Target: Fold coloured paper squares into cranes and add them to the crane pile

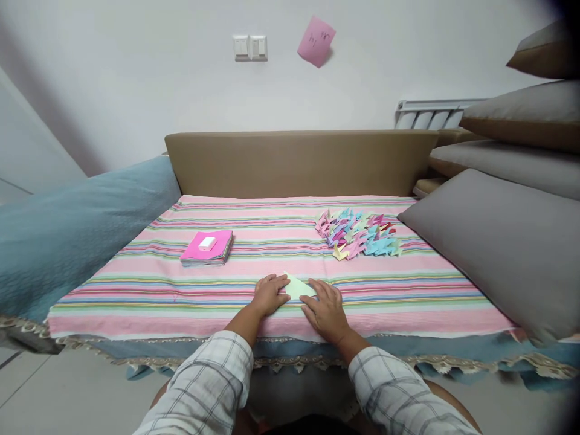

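A pale green paper point(297, 287), folded into a triangle, lies flat on the striped cloth point(254, 217) between my hands. The fingers of my left hand point(269, 294) rest on its left edge, slightly apart. On the right side, my right hand point(327, 308) touches the paper with its thumb and fingertips, fingers spread. Neither hand lifts the paper. Behind my right hand sits a pile of small folded paper pieces point(357, 234) in pink, blue, green, purple and yellow. To the left is a stack of square paper point(217, 246), pink on top, with a small white object point(207, 243) on it.
Grey cushions point(502, 241) are piled at the right. A blue-covered armrest point(90, 223) stands at the left, and a brown backrest point(299, 164) runs behind the cloth. On the wall are a pink note point(316, 41) and switches point(250, 48).
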`<state>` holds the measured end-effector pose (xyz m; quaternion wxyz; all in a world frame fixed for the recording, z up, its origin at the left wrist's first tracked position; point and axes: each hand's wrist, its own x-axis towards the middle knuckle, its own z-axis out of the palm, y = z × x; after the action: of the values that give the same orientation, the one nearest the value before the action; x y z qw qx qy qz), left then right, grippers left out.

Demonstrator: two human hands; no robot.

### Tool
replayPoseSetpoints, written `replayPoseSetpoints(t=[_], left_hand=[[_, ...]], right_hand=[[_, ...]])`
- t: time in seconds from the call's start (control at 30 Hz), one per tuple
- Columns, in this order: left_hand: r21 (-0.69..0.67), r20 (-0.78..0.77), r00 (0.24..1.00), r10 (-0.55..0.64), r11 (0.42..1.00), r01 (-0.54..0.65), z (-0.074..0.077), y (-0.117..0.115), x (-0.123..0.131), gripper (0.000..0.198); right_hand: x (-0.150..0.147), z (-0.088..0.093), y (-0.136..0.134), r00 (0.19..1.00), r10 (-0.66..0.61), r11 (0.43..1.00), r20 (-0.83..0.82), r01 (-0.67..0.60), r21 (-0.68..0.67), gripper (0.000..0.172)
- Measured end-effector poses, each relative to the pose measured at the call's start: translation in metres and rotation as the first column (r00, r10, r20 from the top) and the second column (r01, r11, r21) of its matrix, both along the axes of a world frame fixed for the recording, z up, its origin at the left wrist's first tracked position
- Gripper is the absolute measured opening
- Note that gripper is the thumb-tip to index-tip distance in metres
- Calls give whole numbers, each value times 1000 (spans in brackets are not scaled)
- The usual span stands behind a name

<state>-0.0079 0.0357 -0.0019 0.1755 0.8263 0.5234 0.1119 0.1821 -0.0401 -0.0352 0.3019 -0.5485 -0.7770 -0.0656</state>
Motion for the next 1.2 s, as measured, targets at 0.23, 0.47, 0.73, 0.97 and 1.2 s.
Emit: replayPoseSetpoints(t=[0.23,0.47,0.73,0.97,1.2], left_hand=[[1,3,1000,1,1000,-1,-2,3,-2,52],[12,6,1000,8,1000,-8,-4,4,-3,50],[5,5,1000,11,1000,-11,-3,3,-2,52],[-2,27,999,20,1000,-20,-3,0,-2,53],[62,62,998,12,998,-16,-6,-8,-2,32]], right_hand=[[19,1,-3,985,-159,987,-61,158,-8,18],[36,7,-2,958,-218,976,-186,209,-64,21],[-11,13,0,983,171,985,67,-169,-39,28],[5,5,1,999,11,999,49,-9,-38,20],[20,3,4,999,9,998,-32,-11,-62,19]])
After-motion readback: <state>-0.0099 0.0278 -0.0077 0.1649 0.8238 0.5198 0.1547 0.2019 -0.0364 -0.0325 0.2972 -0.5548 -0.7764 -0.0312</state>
